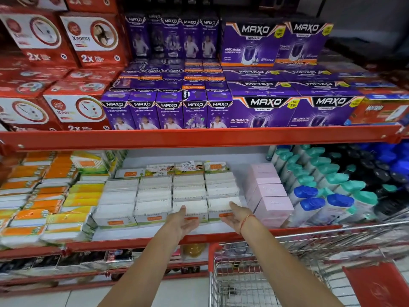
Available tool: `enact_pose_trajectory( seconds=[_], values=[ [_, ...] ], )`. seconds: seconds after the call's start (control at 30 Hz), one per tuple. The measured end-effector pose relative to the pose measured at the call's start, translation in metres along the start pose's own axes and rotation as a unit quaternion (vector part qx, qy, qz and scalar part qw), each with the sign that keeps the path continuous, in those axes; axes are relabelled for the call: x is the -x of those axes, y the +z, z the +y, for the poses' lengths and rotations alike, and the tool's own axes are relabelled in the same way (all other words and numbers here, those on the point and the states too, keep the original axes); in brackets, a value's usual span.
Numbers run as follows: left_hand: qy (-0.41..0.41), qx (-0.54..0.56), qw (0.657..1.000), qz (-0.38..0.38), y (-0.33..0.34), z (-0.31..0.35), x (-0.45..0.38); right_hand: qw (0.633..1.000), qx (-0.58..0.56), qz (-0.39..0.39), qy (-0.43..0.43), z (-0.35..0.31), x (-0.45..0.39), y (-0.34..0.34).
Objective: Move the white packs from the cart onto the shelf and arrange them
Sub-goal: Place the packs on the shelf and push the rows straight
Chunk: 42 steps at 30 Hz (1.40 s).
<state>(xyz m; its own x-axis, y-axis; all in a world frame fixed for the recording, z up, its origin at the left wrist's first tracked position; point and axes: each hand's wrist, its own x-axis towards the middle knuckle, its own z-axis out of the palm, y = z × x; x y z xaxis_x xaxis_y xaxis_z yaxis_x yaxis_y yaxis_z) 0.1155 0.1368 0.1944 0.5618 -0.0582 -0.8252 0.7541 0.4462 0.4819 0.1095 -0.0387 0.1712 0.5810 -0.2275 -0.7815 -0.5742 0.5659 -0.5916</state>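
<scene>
We could not read the small print on the orange labels at the front of the packs, and the lowest shelf beneath was dim and blurred. The cart [287,269] was cut off by the lower and right edges of the frame, and we could make out nothing lying in the part of its basket that showed.

The white packs [172,196] stood on the middle shelf [137,241] in four rows running front to back, clear-wrapped, white on top with an orange tag on the front face. Our left hand [182,220] and right hand [235,214] reached in at the front of the two right-hand rows, palms facing each other, fingers spread and loose, closed on nothing; whether the fingertips touched the front packs we could not tell. A red thread circled the right wrist.

Orange and yellow packs [39,196] crowded the left side, pink boxes [269,191] sat just beside the white rows on the right, and bottles with blue and teal caps [327,196] stood beyond them. Purple Maxo boxes [265,109] and red boxes [73,109] filled the shelf above.
</scene>
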Motion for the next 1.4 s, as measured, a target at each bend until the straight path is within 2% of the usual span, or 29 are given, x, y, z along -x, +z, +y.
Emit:
enact_pose_trajectory(
  seconds=[0.4,0.47,0.5,0.53,0.57,0.6,0.67,0.7,0.73,0.77,0.8,0.83,0.9,0.93,0.97,1.0,1.03,1.07,1.13,1.27,1.4],
  values=[
    [0.000,-0.068,0.997,-0.031,-0.004,0.007,-0.005,0.999,0.008,0.041,-0.025,0.000,-0.004,0.004],
    [0.001,-0.103,0.994,-0.039,-0.006,0.008,-0.001,0.996,0.061,0.049,-0.034,0.003,-0.008,0.002],
    [0.004,-0.132,0.990,-0.045,-0.010,0.010,0.001,0.990,0.125,0.058,-0.044,0.007,-0.011,0.003],
    [0.009,-0.164,0.985,-0.055,-0.014,0.012,0.004,0.970,0.226,0.071,-0.062,0.009,-0.011,0.003],
    [0.019,-0.198,0.978,-0.065,-0.020,0.016,0.004,0.933,0.335,0.091,-0.094,0.011,-0.008,0.005],
    [0.037,-0.232,0.969,-0.080,-0.027,0.021,0.006,0.880,0.436,0.122,-0.145,0.013,-0.002,0.009],
    [0.113,-0.306,0.940,-0.097,-0.044,0.035,0.010,0.744,0.572,0.208,-0.276,0.014,0.015,0.023],
    [0.181,-0.347,0.916,-0.091,-0.053,0.044,0.013,0.688,0.588,0.236,-0.354,0.014,0.028,0.036],
    [0.267,-0.391,0.877,-0.079,-0.064,0.054,0.014,0.641,0.587,0.246,-0.429,0.014,0.040,0.050],
    [0.362,-0.443,0.818,-0.060,-0.076,0.065,0.015,0.600,0.579,0.243,-0.495,0.015,0.049,0.065],
    [0.445,-0.503,0.740,-0.035,-0.092,0.078,0.014,0.571,0.575,0.216,-0.545,0.016,0.056,0.083],
    [0.506,-0.568,0.649,-0.008,-0.107,0.091,0.010,0.560,0.578,0.158,-0.573,0.018,0.060,0.099],
    [0.556,-0.679,0.479,0.028,-0.138,0.112,-0.006,0.558,0.633,-0.006,-0.537,0.024,0.062,0.127],
    [0.561,-0.720,0.407,0.038,-0.153,0.122,-0.014,0.535,0.677,-0.077,-0.499,0.030,0.057,0.140],
    [0.548,-0.760,0.348,0.041,-0.165,0.130,-0.025,0.491,0.724,-0.116,-0.470,0.036,0.052,0.151],
    [0.518,-0.795,0.311,0.040,-0.174,0.136,-0.031,0.437,0.763,-0.129,-0.458,0.042,0.045,0.162],
    [0.499,-0.817,0.286,0.040,-0.181,0.140,-0.038,0.385,0.791,-0.124,-0.459,0.048,0.037,0.171],
    [0.480,-0.832,0.276,0.034,-0.186,0.143,-0.045,0.344,0.813,-0.110,-0.456,0.053,0.027,0.178],
    [0.439,-0.852,0.285,0.013,-0.189,0.147,-0.052,0.305,0.844,-0.075,-0.435,0.058,0.010,0.187],
    [0.406,-0.866,0.292,0.002,-0.191,0.150,-0.060,0.324,0.843,-0.049,-0.427,0.065,0.001,0.191],
    [0.420,-0.862,0.283,0.002,-0.193,0.148,-0.065,0.337,0.831,-0.060,-0.439,0.071,0.006,0.191]
  ],
)
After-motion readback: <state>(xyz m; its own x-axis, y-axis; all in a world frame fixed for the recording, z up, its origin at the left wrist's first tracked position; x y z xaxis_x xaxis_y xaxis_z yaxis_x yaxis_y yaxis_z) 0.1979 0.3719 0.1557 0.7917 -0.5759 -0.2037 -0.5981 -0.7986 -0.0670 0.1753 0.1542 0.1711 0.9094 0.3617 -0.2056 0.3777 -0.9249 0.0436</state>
